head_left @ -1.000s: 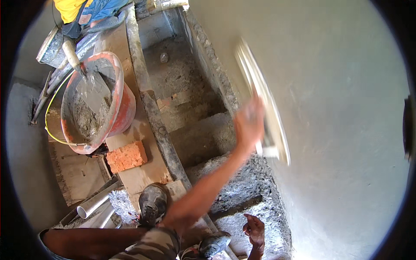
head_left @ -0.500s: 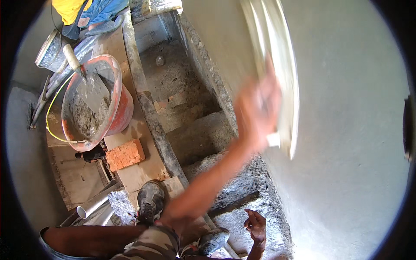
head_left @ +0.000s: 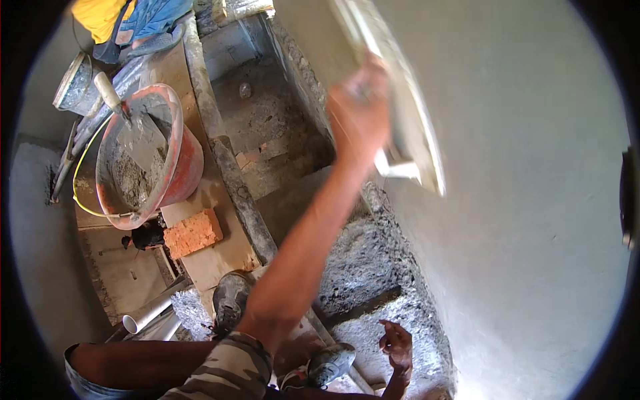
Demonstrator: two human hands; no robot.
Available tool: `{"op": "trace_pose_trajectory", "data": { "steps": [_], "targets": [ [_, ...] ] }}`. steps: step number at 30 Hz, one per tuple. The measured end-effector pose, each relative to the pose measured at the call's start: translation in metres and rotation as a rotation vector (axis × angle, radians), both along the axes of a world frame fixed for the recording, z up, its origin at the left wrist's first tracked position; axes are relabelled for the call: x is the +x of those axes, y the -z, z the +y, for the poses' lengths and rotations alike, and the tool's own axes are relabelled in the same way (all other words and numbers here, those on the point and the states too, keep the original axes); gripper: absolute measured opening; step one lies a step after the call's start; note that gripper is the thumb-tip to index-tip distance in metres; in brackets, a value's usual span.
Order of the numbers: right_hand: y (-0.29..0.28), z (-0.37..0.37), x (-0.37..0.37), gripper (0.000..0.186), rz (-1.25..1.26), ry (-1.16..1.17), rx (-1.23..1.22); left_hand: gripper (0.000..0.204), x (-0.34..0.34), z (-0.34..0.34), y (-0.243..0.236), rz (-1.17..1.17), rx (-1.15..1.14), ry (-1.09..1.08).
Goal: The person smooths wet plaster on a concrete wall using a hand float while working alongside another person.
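Note:
My left hand (head_left: 360,107) is closed round the grip of a long pale plastering float (head_left: 410,117), which is held along the grey plastered wall (head_left: 520,173). The float is blurred by motion, and the hand hides its grip. Whether its whole face touches the wall I cannot tell. Low down, beside the rough masonry ledge (head_left: 370,267), my right hand (head_left: 397,345) hangs with loosely curled fingers. Its index finger and thumb are apart, and nothing shows between them.
On the plank (head_left: 177,77) at left stands a red bucket (head_left: 190,167) of wet mortar, a trowel (head_left: 143,143) resting in it. An orange brick (head_left: 193,233) lies near my shoe (head_left: 232,297). Beyond the plank is a recessed drop (head_left: 273,127). A person in blue trousers (head_left: 157,20) is at upper left.
My left hand and the float have moved up and to the left along the wall. My right hand has barely moved.

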State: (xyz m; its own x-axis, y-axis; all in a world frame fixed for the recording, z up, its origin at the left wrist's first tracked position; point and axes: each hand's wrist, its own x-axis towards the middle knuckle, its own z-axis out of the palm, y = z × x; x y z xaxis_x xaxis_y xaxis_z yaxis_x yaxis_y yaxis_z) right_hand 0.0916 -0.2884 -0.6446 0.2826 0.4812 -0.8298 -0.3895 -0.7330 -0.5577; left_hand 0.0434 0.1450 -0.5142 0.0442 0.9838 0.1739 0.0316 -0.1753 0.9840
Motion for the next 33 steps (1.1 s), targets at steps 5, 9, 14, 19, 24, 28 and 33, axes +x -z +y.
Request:
{"op": "trace_pose_trajectory", "data": {
  "steps": [5,9,14,19,24,28,33],
  "targets": [
    [0.0,0.014,-0.002,0.035,0.059,0.058,0.037,0.039,0.029,-0.111,0.122,0.107,-0.197,-0.043],
    [-0.007,0.01,0.003,0.036,-0.039,-0.016,0.016,0.027,0.036,-0.094,0.044,-0.03,0.074,-0.082],
    [-0.012,0.005,0.004,0.029,-0.031,0.047,0.017,0.041,0.0,-0.003,0.05,0.014,-0.096,-0.075],
    [0.007,0.005,-0.007,0.028,0.013,0.061,0.013,0.048,0.037,-0.137,0.095,-0.091,-0.046,0.035],
    [-0.006,-0.005,-0.002,0.031,-0.025,0.058,-0.008,0.044,0.003,0.019,-0.027,0.057,-0.071,-0.101],
    [-0.007,0.007,0.003,0.031,-0.033,0.075,-0.004,0.04,0.02,-0.046,0.109,0.084,-0.108,-0.101],
    [-0.004,0.0,0.004,0.03,-0.003,0.085,0.012,0.035,0.033,-0.095,0.084,0.06,-0.212,-0.024]
  ]
}}
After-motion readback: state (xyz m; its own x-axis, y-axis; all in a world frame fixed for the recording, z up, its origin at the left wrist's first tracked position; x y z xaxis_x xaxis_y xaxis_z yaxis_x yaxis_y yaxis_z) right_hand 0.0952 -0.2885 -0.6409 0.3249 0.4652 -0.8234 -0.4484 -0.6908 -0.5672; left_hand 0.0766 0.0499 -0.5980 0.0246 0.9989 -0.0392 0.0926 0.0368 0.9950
